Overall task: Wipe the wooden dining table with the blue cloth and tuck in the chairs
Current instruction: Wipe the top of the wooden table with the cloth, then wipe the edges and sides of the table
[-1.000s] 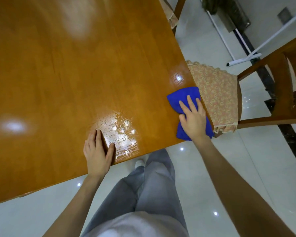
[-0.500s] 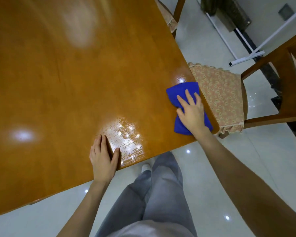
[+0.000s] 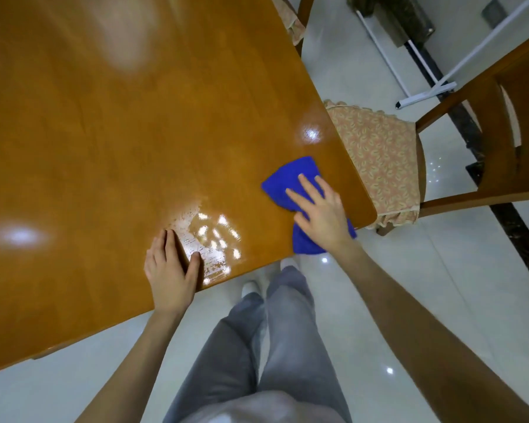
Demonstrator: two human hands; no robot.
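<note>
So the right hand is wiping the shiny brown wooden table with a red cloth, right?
No: the folded fabric cloth is blue, not red. The head view shows the right hand pressing it on the shiny brown wooden table.

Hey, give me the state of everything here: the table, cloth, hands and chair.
Table: wet streaks near the front edge.
Blue cloth: bunched at the near right corner, overhanging the edge.
Right hand: fingers straight, pressing the cloth.
Left hand: flat on the table.
Chair: not tucked in, seat mostly out.
</note>
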